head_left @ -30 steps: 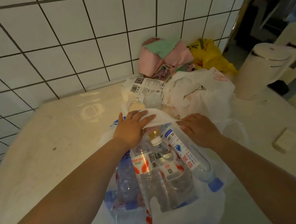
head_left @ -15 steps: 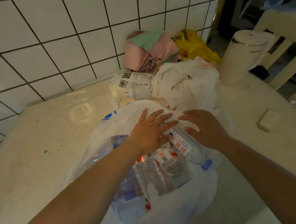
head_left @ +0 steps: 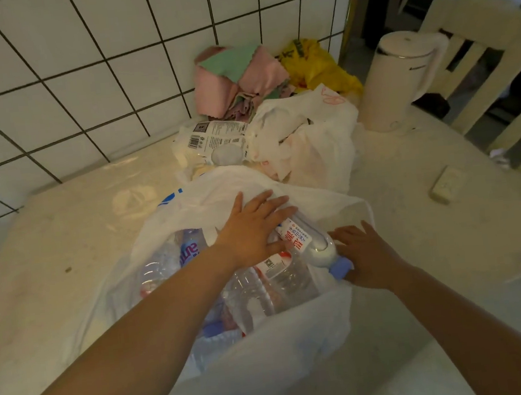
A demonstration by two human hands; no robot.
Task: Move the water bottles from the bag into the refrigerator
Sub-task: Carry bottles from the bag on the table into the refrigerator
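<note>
The top water bottle (head_left: 308,240) lay on its side in the open mouth of the white plastic bag (head_left: 269,351), clear-bodied, with a white label printed in red and a blue cap (head_left: 340,268) pointing toward 4 o'clock. Under it and toward 8 o'clock lay more clear bottles (head_left: 262,290), some with red-and-white labels, one with blue lettering, heaped inside the bag at the middle of the table (head_left: 65,250).

The left hand (head_left: 250,230) lay flat with straight, spread fingers, pressing the bag's upper flap and the bottle's far end. The right hand (head_left: 368,256) sat at the capped end, fingers bent around the neck by the cap; whether its grip had fully closed I could not tell.

Half a second before, the right hand had rested on top of the bottle's middle; it had since slid down toward the cap, and the left fingers had spread wider over the flap.

At 12 o'clock from the bag lay a labelled packet (head_left: 214,141) and a crumpled white bag (head_left: 308,141); beyond them, folded pink and green cloths (head_left: 237,77) and a yellow bag (head_left: 316,66) against the tiled wall (head_left: 78,71). A white kettle (head_left: 394,80) stood at 2 o'clock, a small white block (head_left: 446,185) at 3 o'clock.
</note>
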